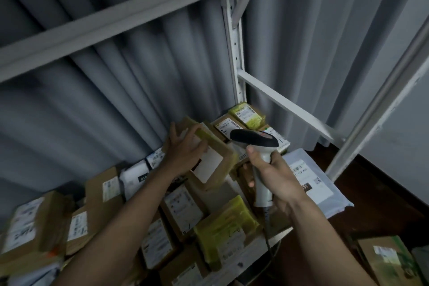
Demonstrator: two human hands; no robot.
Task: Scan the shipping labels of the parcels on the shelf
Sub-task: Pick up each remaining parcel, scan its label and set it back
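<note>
At the left of the shelf (pixel 260 242) lie cardboard boxes with white labels, packed close together; they look stiff and light enough for one hand each. Further in, the left hand (pixel 185 155) rests on a tilted cardboard parcel (pixel 209 160) bound with yellowish tape, fingers spread along its upper edge and over the top of its white label (pixel 209 166), thumb wrapped round the far side, so it grips the box and tips it up. The box looks rigid and light, and I judge the edges the best place to hold it, with the fingers kept off the label. The tape may be slick. Just to the right, the right hand (pixel 271 174) is closed round the pale handle of a scanner (pixel 255 141), its dark head pointing left toward that label. Beyond it a soft white mailer bag (pixel 311 179) lies flat; it would sag if lifted by one corner.
</note>
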